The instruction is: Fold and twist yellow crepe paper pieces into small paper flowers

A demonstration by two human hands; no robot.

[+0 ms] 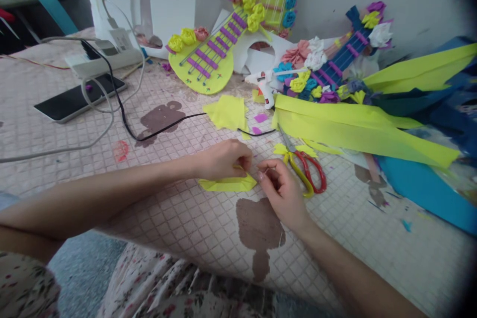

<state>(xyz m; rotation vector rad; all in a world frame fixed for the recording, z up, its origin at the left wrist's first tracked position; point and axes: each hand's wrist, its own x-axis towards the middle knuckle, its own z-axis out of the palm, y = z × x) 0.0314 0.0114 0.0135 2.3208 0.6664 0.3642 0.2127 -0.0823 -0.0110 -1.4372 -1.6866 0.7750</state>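
At the far left a dark phone lay flat on the quilted cloth, with a white power strip behind it and a grey cable looping across the cloth. A black cable ran from the strip toward the middle and passed under a loose yellow paper scrap. Behind that, a yellow paper guitar with purple bars and paper roses leaned toward the wall.

The left hand rested on the cloth with its fingers curled down, pinching the near edge of a folded yellow paper piece that lay flat just under it. The right hand sat close beside it, fingertips drawn together in a narrow pinch on something thin at the right end of that paper; what it held was too small to tell. The two hands nearly touched over the paper.

Just right of the right hand lay scissors with one yellow and one red handle, their blades pointing away. Farther back a white glue gun lay beside a heap of paper flowers, and a blue paper guitar slanted up to the wall. Long yellow paper strips stretched across the right side, overlapping blue sheets at the edge of the cloth.
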